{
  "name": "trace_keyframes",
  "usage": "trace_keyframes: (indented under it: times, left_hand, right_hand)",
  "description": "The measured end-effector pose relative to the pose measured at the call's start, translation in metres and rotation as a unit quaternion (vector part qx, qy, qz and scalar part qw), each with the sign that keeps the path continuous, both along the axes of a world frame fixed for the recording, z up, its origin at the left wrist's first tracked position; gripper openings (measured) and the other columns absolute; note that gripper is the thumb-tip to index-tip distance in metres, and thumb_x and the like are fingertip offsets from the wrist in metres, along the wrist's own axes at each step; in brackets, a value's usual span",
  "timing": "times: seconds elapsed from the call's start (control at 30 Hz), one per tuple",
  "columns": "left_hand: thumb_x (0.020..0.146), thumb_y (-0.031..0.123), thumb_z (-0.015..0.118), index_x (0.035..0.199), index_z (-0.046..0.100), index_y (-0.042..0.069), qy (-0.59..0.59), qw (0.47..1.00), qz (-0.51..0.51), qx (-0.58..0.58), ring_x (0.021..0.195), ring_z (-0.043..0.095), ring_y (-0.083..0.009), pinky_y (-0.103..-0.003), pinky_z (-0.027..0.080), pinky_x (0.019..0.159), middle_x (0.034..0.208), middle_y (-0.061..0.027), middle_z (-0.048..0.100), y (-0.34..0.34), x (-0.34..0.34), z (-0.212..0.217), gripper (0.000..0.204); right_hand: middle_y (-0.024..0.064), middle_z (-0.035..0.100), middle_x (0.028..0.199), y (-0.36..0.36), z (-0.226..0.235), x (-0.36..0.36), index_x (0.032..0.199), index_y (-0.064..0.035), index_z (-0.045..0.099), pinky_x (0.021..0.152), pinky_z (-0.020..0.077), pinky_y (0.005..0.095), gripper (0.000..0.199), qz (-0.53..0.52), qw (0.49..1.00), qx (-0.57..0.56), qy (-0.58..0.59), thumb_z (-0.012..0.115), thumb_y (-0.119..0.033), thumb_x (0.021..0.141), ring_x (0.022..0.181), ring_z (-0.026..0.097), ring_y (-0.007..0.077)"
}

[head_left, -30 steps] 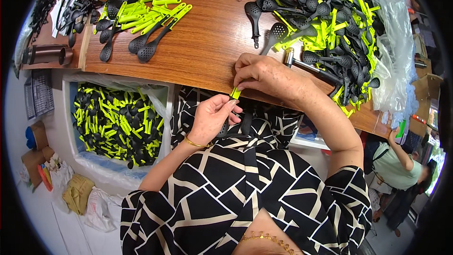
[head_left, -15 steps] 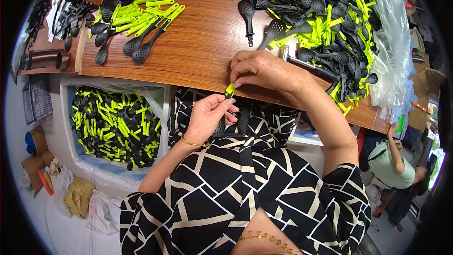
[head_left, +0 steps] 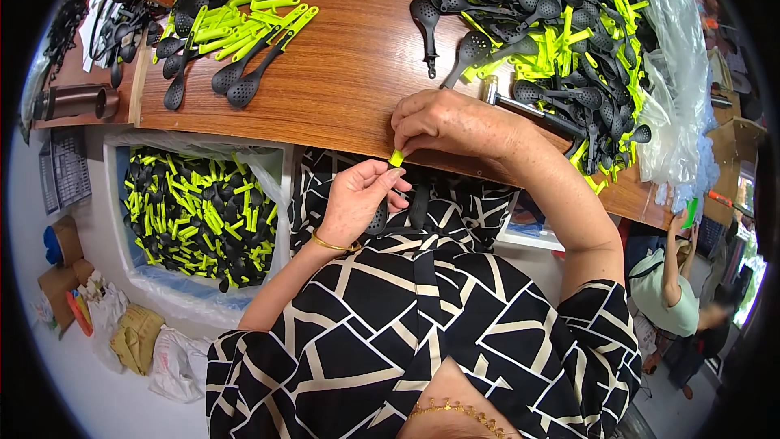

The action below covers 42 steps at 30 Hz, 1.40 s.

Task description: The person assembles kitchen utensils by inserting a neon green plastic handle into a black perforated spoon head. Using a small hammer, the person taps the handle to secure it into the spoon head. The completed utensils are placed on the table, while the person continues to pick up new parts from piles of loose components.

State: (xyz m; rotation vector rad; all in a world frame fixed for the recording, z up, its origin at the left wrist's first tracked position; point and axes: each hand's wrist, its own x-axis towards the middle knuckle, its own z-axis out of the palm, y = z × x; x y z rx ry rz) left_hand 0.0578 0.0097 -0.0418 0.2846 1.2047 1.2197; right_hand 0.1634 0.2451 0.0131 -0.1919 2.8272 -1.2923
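At the table's front edge, my left hand (head_left: 351, 202) is closed around the stem of a black slotted spoon (head_left: 378, 219), whose perforated head hangs below my fingers. A lime-green handle sleeve (head_left: 396, 158) sits at the spoon's upper end, between my two hands. My right hand (head_left: 445, 123) pinches that sleeve from above; most of it is hidden by the fingers. A hammer (head_left: 536, 108) with a metal head and black grip lies just right of my right hand, beside loose black spoons.
On the right of the wooden table (head_left: 341, 73) is a big heap of black spoons and green handles (head_left: 569, 49), edged by clear plastic (head_left: 670, 73). Handled spoons (head_left: 256, 28) lie at far left. Below stands a lined box (head_left: 203, 219) full of them. Another person (head_left: 670, 293) is at right.
My right hand has shifted slightly left and down toward my left hand, covering more of the green sleeve. My left hand stays put. The other person at right has moved a little.
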Motion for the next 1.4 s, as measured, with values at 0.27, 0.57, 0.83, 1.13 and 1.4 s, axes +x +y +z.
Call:
trace_keyframes:
  times: [0.27,0.57,0.83,1.13,1.4]
  left_hand:
    - [0.111,0.031,0.066,0.109,0.072,-0.005,-0.002,0.999,0.011,-0.048,0.070,0.071,-0.0113,-0.025,0.059,0.065,0.088,-0.0092,0.075,0.009,0.002,0.007,0.036]
    - [0.111,0.024,0.066,0.112,0.072,-0.005,-0.003,0.999,0.018,-0.047,0.069,0.070,-0.0105,-0.025,0.059,0.064,0.087,-0.0078,0.075,0.010,0.006,0.007,0.030]
    - [0.110,0.018,0.067,0.121,0.072,-0.002,-0.052,0.998,0.034,-0.001,0.077,0.069,-0.0093,-0.026,0.059,0.071,0.093,-0.0036,0.074,-0.002,0.006,-0.002,0.024]
    - [0.110,0.015,0.067,0.121,0.072,-0.002,-0.068,0.996,0.048,-0.027,0.078,0.069,-0.0103,-0.027,0.059,0.072,0.093,-0.0048,0.073,-0.001,0.008,0.002,0.021]
    - [0.110,0.014,0.066,0.131,0.067,-0.004,-0.246,0.967,0.056,-0.024,0.082,0.061,-0.0095,-0.027,0.054,0.077,0.096,-0.0017,0.067,-0.002,0.000,-0.002,0.027]
  right_hand:
    - [-0.0033,0.071,0.098,-0.017,0.007,0.015,0.096,-0.0191,0.081,0.102,0.0462,0.0450,0.015,-0.083,0.972,0.187,0.116,0.083,-0.024,0.081,0.114,0.063,0.0221]
    - [0.0019,0.070,0.114,0.023,0.012,0.156,0.104,-0.0171,0.078,0.100,0.0446,0.0447,0.029,-0.419,0.809,0.411,-0.022,0.089,-0.025,0.079,0.118,0.064,0.0264]
    - [0.0045,0.077,0.091,0.016,0.032,0.135,0.097,-0.0112,0.075,0.077,0.0579,0.0413,0.020,-0.385,0.864,0.313,0.089,0.085,-0.005,0.081,0.084,0.073,0.0295]
    - [-0.0002,0.076,0.100,-0.042,0.023,0.095,0.128,-0.0216,0.082,0.066,0.0541,0.0337,0.046,-0.224,0.924,0.297,0.084,0.074,-0.011,0.084,0.077,0.066,0.0192]
    - [-0.0007,0.075,0.093,-0.044,0.005,0.102,0.130,-0.0254,0.081,0.067,0.0566,0.0348,0.050,-0.253,0.928,0.265,0.069,0.077,-0.008,0.083,0.076,0.067,0.0194]
